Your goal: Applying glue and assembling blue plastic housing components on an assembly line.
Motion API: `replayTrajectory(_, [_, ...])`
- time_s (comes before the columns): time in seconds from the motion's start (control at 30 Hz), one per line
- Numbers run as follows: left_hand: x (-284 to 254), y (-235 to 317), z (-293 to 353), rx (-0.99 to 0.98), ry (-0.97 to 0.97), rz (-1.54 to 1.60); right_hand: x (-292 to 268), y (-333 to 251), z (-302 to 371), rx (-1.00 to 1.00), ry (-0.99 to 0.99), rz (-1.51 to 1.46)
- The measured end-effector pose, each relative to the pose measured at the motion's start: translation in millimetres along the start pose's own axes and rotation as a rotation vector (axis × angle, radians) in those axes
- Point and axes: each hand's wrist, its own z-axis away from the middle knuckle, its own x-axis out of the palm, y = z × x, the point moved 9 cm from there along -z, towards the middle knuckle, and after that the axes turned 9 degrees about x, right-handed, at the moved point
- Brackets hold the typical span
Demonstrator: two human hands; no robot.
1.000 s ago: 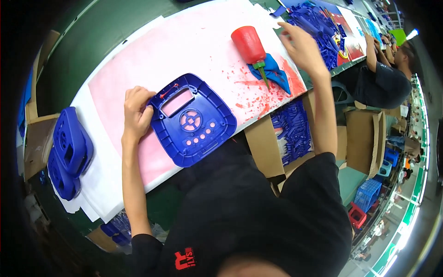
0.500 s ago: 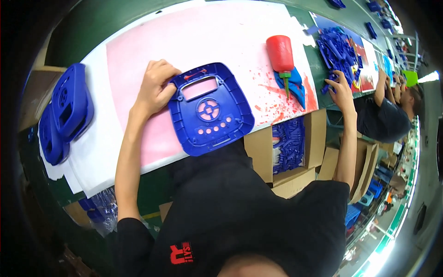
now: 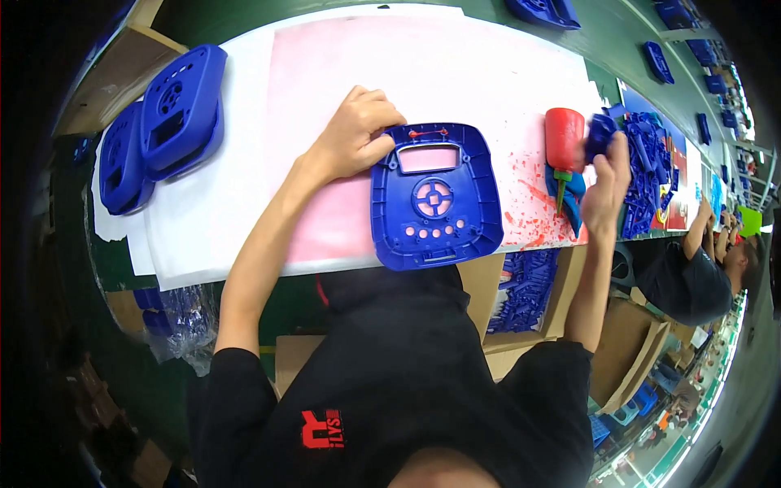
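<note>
My left hand [image 3: 356,134] is closed on the upper left corner of a blue plastic housing panel [image 3: 480,195]. Ribs line the panel's inner side, which faces up, with a rectangular window, a round grille and a row of small holes. Along its top edge lies a thin red strip [image 3: 429,133]. In the fingers of my right hand [image 3: 606,179] is a small blue plastic part [image 3: 602,134], raised beside a red bottle [image 3: 564,134] with a green nozzle. Motion blurs that hand a little. A blue cloth [image 3: 574,199] lies under the bottle's nozzle.
A heap of blue plastic pieces [image 3: 648,167] lies to the right. More blue panels [image 3: 183,110] are stacked at left. Below the table edge stands a cardboard box [image 3: 569,285] of blue parts. Another person [image 3: 691,276] sits farther right. Red-stained paper [image 3: 529,195] covers the worktop.
My right hand has come back from the heap of blue pieces with a small blue part in its fingers. The view has shifted; my left hand keeps its hold on the panel.
</note>
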Motion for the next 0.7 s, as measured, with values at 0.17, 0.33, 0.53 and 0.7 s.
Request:
replayTrajectory(0.17, [0.4, 1.7, -1.5, 0.02, 0.026, -0.016, 95.2, -50.1, 14.3, -0.332, -0.093, 0.253])
replayTrajectory(0.33, [-2.3, -2.9, -1.3, -0.064, 0.02, -0.024, 153.3, -51.1, 23.6, -0.618, -0.162, 0.571])
replayTrajectory(0.53, [-4.9, -0.5, -0.7, -0.059, 0.062, 0.03, 165.6, -34.5, 29.2, -0.615, -0.216, 0.584])
replayTrajectory(0.7, [-4.2, -1.1, -1.6, -0.095, 0.065, 0.053, 165.7, -33.3, 28.3, -0.607, -0.208, 0.522])
